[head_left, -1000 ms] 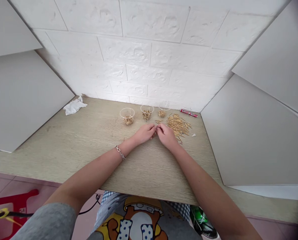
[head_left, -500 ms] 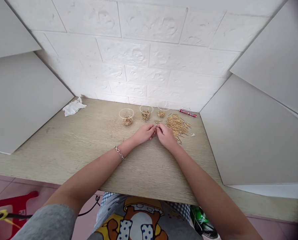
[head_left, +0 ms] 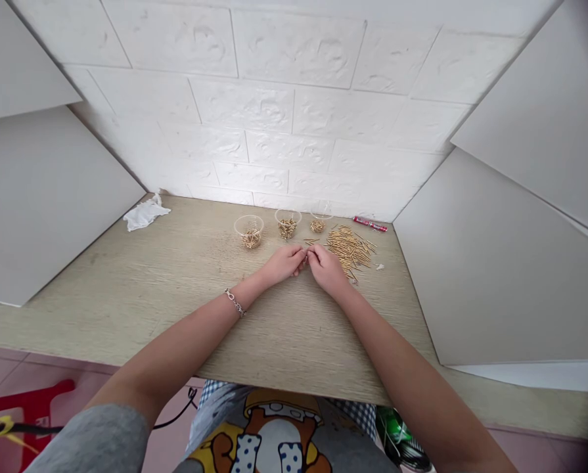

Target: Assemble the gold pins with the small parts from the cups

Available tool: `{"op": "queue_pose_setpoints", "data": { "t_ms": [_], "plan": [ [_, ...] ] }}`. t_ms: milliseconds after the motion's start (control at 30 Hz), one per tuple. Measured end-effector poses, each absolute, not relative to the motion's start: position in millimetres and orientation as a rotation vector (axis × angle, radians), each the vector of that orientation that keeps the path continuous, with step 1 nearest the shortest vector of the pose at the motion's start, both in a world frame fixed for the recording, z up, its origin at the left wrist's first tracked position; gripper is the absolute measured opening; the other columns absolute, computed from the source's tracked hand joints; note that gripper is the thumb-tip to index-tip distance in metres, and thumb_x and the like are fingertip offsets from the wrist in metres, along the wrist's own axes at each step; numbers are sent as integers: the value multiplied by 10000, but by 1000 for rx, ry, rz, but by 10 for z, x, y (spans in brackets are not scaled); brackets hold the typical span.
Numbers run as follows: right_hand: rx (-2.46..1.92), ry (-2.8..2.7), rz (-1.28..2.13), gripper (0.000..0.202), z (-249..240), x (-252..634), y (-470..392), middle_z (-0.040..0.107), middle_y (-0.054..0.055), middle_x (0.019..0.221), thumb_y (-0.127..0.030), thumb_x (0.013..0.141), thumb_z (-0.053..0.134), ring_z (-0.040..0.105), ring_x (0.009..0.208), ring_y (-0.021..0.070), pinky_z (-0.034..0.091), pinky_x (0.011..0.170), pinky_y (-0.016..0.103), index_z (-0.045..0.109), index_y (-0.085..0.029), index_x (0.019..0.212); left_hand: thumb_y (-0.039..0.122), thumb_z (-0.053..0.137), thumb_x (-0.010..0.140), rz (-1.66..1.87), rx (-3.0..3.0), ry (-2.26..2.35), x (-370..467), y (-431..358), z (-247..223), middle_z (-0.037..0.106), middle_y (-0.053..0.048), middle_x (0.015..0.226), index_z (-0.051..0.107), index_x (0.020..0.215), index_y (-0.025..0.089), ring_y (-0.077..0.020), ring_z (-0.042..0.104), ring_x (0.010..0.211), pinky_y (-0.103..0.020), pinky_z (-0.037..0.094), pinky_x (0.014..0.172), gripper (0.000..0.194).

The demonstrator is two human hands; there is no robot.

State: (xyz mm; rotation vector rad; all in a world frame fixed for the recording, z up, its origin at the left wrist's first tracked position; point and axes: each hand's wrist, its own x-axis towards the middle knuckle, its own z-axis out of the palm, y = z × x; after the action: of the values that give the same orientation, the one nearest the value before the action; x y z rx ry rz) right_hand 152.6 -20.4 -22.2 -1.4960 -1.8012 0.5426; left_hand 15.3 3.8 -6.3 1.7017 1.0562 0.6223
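Note:
My left hand (head_left: 284, 264) and my right hand (head_left: 326, 268) meet over the middle of the wooden table (head_left: 294, 328), fingertips nearly touching. Both are closed in a pinch; what is between the fingers is too small to make out. Just right of my right hand lies a pile of thin gold-coloured sticks (head_left: 347, 248), a few of them apart behind my fingers. Behind my hands stand three clear cups with small gold-coloured pieces: a left cup (head_left: 250, 236), a middle cup (head_left: 287, 228) and a right cup (head_left: 317, 225).
A crumpled white tissue (head_left: 146, 213) lies at the back left. Near the back right corner is a red wrapped tube (head_left: 370, 224). A white brick-patterned wall (head_left: 269, 112) rises behind, with grey panels on both sides. A small white scrap (head_left: 380, 267) sits beside the pile.

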Motion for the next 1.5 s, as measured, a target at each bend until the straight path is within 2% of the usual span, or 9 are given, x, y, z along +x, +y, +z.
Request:
{"op": "queue_pose_setpoints", "data": {
  "t_ms": [467, 733, 967, 1167, 1500],
  "plan": [
    [-1454, -1772, 527, 248, -223, 1530, -212, 564, -1, 630, -329, 857, 407, 495, 595, 135, 333, 574, 242, 504, -201, 668, 301, 363, 897, 664, 1468, 1025, 143, 62, -8, 461, 44, 501, 458, 633, 142, -32, 438, 381, -144, 335, 368, 323],
    [-1473, -1678, 604, 205, -192, 1561, -214, 531, -23, 565, -334, 770, 533, 453, 551, 126, 327, 546, 240, 522, -193, 623, 345, 443, 858, 607, 1460, 1042, 120, 94, -22, 548, 21, 545, 530, 638, 126, -40, 474, 400, -158, 365, 393, 323],
    [-1496, -1743, 576, 118, -196, 1590, -212, 611, -5, 660, -259, 748, 558, 516, 616, 127, 351, 587, 243, 583, -182, 662, 335, 486, 834, 586, 1479, 1044, 118, 89, -15, 563, 16, 570, 550, 625, 117, -35, 476, 422, -161, 380, 419, 309],
    [-1520, -1776, 528, 141, -173, 1593, -227, 628, 4, 669, -288, 762, 554, 528, 613, 133, 358, 588, 255, 630, -186, 701, 330, 503, 821, 572, 1461, 1036, 113, 81, 4, 550, 24, 528, 571, 644, 119, -37, 472, 409, -161, 375, 409, 284],
    [-1489, -1791, 525, 160, -216, 1551, -224, 655, 22, 729, -271, 791, 515, 558, 642, 148, 388, 607, 269, 655, -198, 818, 279, 473, 846, 628, 1429, 1123, 133, 94, -1, 514, 46, 481, 510, 595, 137, -33, 439, 364, -157, 340, 368, 291]
  ]
}}
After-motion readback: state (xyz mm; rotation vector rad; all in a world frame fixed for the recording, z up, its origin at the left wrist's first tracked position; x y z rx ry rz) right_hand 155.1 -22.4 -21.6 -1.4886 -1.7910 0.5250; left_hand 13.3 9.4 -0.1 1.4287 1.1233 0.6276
